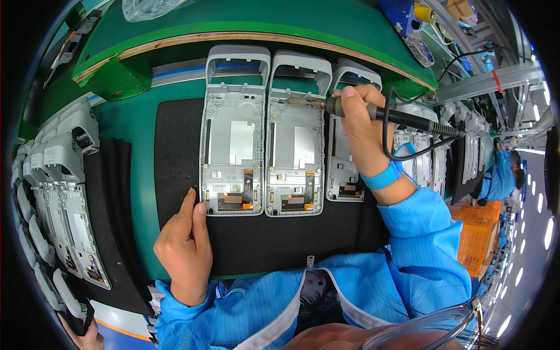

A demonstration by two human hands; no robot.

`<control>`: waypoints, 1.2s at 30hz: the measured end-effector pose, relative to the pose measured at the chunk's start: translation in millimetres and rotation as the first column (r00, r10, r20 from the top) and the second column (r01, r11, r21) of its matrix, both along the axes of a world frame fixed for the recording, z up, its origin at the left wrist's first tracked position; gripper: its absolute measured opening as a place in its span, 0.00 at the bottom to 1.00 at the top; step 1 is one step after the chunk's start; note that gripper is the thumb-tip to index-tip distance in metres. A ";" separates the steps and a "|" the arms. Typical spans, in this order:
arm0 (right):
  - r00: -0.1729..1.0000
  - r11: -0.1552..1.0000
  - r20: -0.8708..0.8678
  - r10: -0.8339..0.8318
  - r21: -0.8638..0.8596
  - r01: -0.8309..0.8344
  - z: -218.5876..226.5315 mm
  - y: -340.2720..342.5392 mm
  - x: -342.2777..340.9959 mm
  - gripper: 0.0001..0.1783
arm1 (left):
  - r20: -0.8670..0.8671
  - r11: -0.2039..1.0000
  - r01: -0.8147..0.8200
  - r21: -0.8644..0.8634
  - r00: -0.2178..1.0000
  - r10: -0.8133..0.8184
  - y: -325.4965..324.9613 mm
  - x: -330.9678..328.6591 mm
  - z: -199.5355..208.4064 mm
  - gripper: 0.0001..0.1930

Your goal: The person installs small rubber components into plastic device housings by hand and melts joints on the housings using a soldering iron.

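Soldering iron (411, 121) over the middle grey casing (296, 157)

The right hand (363, 125) has its fingers clamped on the iron; whether its tip touches the casing's upper part, I cannot tell. The left hand (185, 245), thumb and forefinger slightly apart, is at the left casing's (233, 151) lower corner. A black mat (274, 248) lies on the green tabletop (137, 175).

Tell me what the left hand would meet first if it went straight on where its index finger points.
The left hand would likely first meet the left edge of the nearest grey housing; exact depth is unclear.
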State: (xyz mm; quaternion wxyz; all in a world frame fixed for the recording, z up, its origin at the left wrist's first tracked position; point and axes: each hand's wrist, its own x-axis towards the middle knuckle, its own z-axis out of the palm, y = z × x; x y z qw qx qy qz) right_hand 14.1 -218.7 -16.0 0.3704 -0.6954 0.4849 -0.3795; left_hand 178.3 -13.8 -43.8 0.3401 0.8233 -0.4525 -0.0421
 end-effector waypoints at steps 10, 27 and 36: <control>0.980 0.991 0.162 0.116 0.045 -0.125 18.2 17.6 47.8 0.14 | 0.069 0.993 0.074 -0.089 0.995 -0.068 3.2 5.1 -5.5 0.10; 0.980 0.988 0.138 0.142 0.036 -0.148 -1.5 17.6 81.3 0.15 | 0.081 0.990 0.098 -0.102 0.993 -0.090 6.3 9.4 -6.9 0.11; 0.982 0.991 0.132 0.137 -0.013 -0.137 -2.8 17.2 83.1 0.15 | 0.029 0.995 0.102 -0.024 0.994 -0.101 7.0 8.3 0.2 0.11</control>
